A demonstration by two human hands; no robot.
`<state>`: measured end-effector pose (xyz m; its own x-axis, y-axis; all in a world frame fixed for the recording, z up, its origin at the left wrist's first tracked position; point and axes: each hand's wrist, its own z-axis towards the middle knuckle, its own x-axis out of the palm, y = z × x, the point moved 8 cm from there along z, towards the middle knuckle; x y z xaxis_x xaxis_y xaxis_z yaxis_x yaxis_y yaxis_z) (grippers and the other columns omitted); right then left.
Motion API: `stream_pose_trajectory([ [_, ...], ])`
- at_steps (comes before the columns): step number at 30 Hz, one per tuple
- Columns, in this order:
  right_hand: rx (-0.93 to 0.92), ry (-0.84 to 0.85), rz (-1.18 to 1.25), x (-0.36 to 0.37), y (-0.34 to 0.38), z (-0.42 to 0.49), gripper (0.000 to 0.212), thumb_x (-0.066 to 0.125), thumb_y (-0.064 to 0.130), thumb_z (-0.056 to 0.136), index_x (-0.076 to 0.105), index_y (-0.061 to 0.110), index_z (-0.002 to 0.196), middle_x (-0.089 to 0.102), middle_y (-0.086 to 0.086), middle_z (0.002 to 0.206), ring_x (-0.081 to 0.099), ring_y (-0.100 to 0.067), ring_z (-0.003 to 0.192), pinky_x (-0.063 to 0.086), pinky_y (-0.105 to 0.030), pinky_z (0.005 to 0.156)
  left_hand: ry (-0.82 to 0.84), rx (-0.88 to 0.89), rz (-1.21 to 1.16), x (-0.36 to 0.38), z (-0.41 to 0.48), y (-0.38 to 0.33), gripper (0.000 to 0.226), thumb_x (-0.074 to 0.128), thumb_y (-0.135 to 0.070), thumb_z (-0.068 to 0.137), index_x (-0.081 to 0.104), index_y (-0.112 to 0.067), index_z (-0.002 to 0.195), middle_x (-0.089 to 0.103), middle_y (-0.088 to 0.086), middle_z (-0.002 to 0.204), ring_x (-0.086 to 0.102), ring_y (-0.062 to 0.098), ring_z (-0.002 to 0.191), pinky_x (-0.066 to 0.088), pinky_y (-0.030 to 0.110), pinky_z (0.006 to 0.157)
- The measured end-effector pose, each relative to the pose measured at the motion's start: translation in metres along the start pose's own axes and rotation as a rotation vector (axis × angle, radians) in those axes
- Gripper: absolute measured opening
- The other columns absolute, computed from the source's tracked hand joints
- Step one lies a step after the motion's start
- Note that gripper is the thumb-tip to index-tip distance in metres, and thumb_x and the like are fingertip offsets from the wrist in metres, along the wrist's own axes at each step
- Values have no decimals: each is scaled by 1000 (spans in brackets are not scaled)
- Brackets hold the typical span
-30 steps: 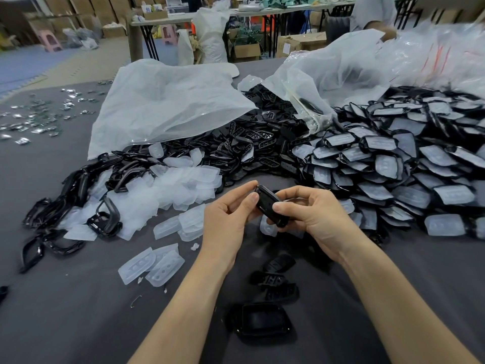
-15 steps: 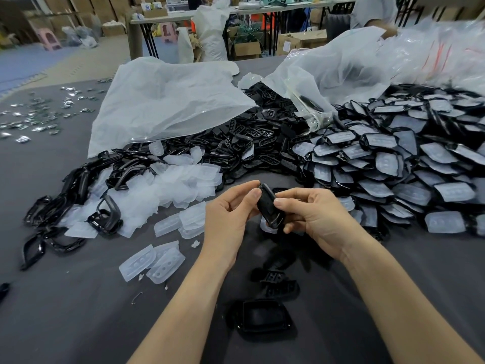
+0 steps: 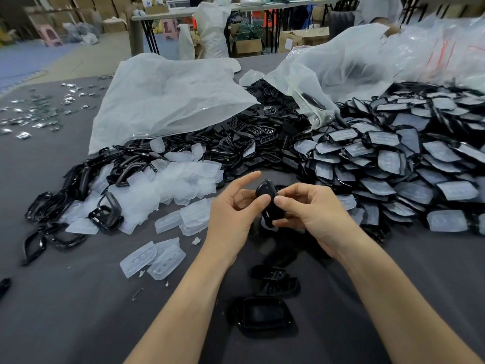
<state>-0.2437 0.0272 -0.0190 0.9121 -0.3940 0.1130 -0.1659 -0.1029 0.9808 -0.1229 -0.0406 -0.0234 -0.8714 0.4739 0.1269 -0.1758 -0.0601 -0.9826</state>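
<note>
While glossy black plastic frames (image 3: 107,214) and a drift of cloudy, soft-looking translucent button pads (image 3: 168,185) lie toward the left edge of the grey cloth-covered counter (image 3: 65,298), the work itself is held above the middle of the near edge. The left hand (image 3: 231,214) has its thumb tip pressed on the face of a small black plastic key-fob shell (image 3: 268,198). Its lower fingers are curled behind the shell and its forefinger is lifted straight and clear.

The shell stands between the two hands with its long axis nearly upright, its rounded end uppermost and tipped a little to the left. It looks smooth, hard and slightly shiny, with a small slot low on its side. The right hand (image 3: 312,214) pinches its lower half from the right, thumb and fingertips curled round it.

Both hands touch the shell, so neither is nearer. I judge the coming move to be a press or snap across the short axis, thumb beside thumb. Toward the right edge spreads a wide heap of black shells backed with pale pads (image 3: 393,166).
</note>
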Motion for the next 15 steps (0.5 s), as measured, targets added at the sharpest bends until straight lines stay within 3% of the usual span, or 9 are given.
stream_pose_trajectory([
  [5, -44, -47, 74, -4, 6, 0, 6, 61, -1, 88, 64, 1, 84, 67, -10, 72, 67, -13, 60, 55, -21, 55, 42, -105, -240, 3, 2, 8, 41, 70, -17, 74, 65, -17, 115, 75, 6, 99, 71, 16, 92, 54, 22, 75],
  [8, 12, 7, 250, 2, 7, -1, 4, 60, 0, 87, 64, 1, 86, 68, -8, 70, 64, -13, 57, 53, -19, 52, 77, -178, -448, 7, 2, 10, 27, 61, -15, 77, 69, -10, 103, 75, 7, 96, 72, 12, 82, 55, 19, 68],
  [12, 148, 97, 400, 17, -1, -6, 14, 64, 6, 76, 53, 9, 85, 66, -9, 70, 60, -17, 56, 50, -16, 46, 151, -186, -489, 10, 1, 9, 32, 57, -11, 79, 66, -3, 108, 73, 7, 105, 70, 12, 90, 56, 22, 75],
  [15, 195, 176, 441, 25, -3, -10, 22, 65, 10, 71, 49, 9, 86, 66, -9, 71, 61, -15, 57, 49, -14, 46, 201, -190, -483, 12, -1, 6, 29, 58, -15, 79, 72, -8, 104, 72, 5, 111, 68, 12, 93, 56, 23, 82],
])
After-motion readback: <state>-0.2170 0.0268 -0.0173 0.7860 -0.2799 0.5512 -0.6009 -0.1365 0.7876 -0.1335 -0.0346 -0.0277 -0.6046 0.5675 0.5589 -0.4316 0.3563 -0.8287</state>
